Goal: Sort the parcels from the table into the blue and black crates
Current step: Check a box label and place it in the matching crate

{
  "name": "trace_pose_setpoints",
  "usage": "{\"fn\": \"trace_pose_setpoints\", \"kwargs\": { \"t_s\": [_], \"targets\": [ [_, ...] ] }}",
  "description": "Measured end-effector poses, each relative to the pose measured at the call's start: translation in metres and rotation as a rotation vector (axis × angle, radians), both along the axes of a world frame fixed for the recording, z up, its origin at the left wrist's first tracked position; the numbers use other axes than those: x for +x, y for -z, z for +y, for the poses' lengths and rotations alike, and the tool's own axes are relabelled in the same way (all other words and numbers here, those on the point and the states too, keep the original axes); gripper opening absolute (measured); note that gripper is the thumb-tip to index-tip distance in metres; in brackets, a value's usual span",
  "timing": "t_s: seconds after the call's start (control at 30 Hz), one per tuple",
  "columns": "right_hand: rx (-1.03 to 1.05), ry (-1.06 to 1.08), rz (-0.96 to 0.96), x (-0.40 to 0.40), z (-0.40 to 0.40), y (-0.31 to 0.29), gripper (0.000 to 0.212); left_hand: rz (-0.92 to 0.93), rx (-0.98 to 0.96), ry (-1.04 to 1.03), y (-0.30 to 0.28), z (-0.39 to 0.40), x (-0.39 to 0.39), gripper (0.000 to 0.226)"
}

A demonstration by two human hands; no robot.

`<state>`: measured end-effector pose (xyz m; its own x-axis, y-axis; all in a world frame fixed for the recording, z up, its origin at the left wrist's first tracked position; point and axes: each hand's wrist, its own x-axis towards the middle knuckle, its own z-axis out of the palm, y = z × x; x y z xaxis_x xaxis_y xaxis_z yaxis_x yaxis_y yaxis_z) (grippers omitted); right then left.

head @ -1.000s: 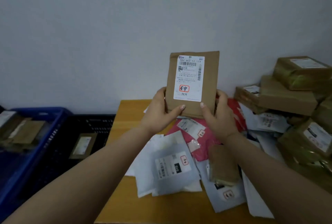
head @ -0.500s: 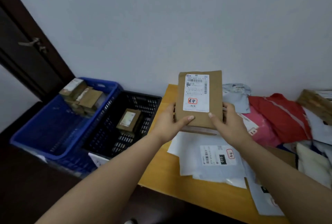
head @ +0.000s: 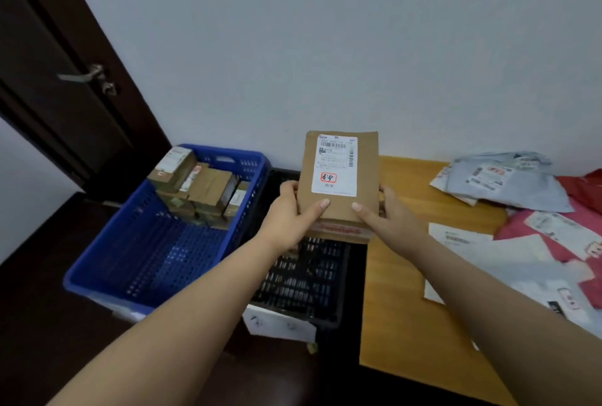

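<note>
I hold a flat brown cardboard parcel (head: pixel 340 207) with a white shipping label upright, above the black crate (head: pixel 299 288). My left hand (head: pixel 293 213) grips its lower left edge, thumb on the front. My right hand (head: pixel 384 213) grips its lower right edge the same way. The blue crate (head: pixel 156 259) stands left of the black one and holds several brown boxes (head: pixel 198 184) at its far end. Grey, white, pink and red mailer bags (head: pixel 508 177) lie on the wooden table (head: pixel 397 291) to the right.
A dark wooden door (head: pixel 65 86) with a metal handle stands at the left behind the crates. A white wall runs behind everything. A white tag hangs on the black crate's near wall (head: pixel 280 324). The floor is dark.
The parcel and both hands have moved left, from over the table's edge to over the black crate. The view has swung left, showing more of the door and crates.
</note>
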<state>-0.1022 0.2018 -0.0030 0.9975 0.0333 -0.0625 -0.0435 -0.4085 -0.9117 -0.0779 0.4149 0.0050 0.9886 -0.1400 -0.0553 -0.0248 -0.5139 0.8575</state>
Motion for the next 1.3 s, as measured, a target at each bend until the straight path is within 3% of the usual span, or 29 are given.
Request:
{"fn": "trace_pose_setpoints", "kwargs": {
  "t_s": [0.27,0.57,0.8,1.03,1.3],
  "targets": [
    [-0.048,-0.001,0.233,0.019,0.074,0.057,0.074,0.15,0.108,0.076,0.07,0.073,0.027,0.046],
    [-0.21,0.034,0.539,0.069,0.09,0.12,0.067,0.396,0.168,0.108,0.131,0.078,0.072,0.048],
    [-0.346,0.041,0.697,0.118,0.089,0.18,0.068,0.589,0.322,0.224,0.194,0.066,0.119,0.049],
    [-0.416,0.13,0.773,0.163,0.096,0.245,0.07,0.593,0.574,0.325,0.269,0.056,0.169,0.055],
    [-0.465,0.265,0.785,0.204,0.102,0.332,0.086,0.608,0.649,0.365,0.368,0.037,0.225,0.068]
  ]
}}
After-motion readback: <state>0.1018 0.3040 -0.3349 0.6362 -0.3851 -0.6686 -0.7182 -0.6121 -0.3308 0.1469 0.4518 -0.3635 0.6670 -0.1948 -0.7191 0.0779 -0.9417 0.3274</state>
